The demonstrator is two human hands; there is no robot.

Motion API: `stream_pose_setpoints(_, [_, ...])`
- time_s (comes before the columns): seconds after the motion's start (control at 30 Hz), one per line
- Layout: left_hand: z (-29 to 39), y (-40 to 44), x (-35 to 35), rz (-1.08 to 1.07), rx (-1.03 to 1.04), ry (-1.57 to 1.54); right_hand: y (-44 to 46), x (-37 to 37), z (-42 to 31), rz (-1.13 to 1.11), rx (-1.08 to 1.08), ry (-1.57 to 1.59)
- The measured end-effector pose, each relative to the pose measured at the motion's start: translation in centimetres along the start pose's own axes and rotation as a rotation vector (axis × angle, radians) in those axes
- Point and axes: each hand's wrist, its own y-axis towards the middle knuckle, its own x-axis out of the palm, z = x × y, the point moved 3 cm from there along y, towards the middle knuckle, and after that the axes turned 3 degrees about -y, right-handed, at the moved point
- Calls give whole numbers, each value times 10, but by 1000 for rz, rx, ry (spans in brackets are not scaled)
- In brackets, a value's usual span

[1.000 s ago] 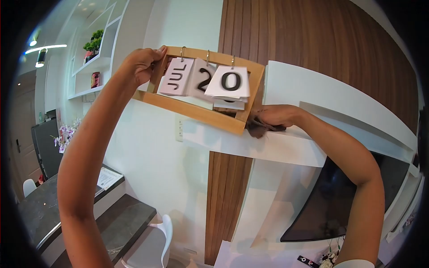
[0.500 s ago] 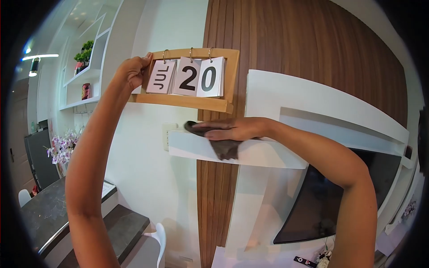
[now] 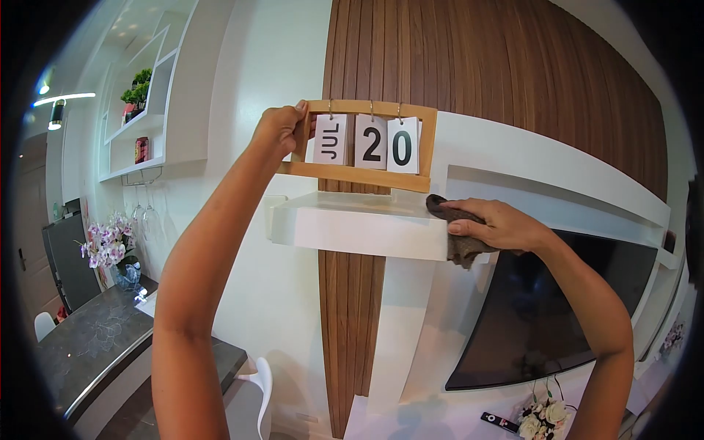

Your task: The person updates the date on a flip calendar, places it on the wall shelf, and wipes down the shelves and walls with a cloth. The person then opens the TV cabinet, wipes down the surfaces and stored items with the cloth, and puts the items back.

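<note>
My left hand [image 3: 281, 130] grips the left side of a wooden flip calendar [image 3: 367, 181], its fingers closed round the frame. White cards hang from metal rings on it and read JUL, 2 and 0. The calendar is held up just above a white wall shelf [image 3: 359, 230]. At the right end of that shelf, my right hand [image 3: 506, 224] presses a dark brown cloth [image 3: 463, 249] against the surface. Part of the cloth hangs over the shelf's front edge.
A black television [image 3: 565, 308] is mounted below and right of the shelf. White flowers [image 3: 543, 419] and a remote control [image 3: 499, 422] lie lower down. To the left are a dark counter [image 3: 103, 341], a vase of purple flowers [image 3: 110, 246] and a white chair [image 3: 260, 385].
My right hand has slid the cloth rightward along the shelf. The calendar, in my left hand, has moved right and slightly down, closer to the shelf.
</note>
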Motion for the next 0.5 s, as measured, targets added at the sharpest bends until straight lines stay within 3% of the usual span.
stream_pose_setpoints(0.17, [1,-5,0,85,-40,-18,-28,10,-4,247,-75,-4])
stream_pose_setpoints(0.23, [3,-3,-7,90,-22,-29,-32,17,0,401,-129,-168])
stream_pose_setpoints(0.37, [15,27,-32,108,93,-39,1,33,-20,303,-169,-187])
stream_pose_setpoints(0.47, [43,32,-51,140,93,101,29,56,-59,383,-293,-195])
stream_pose_setpoints(0.5, [50,28,-54,154,101,130,35,64,-69,505,-391,-236])
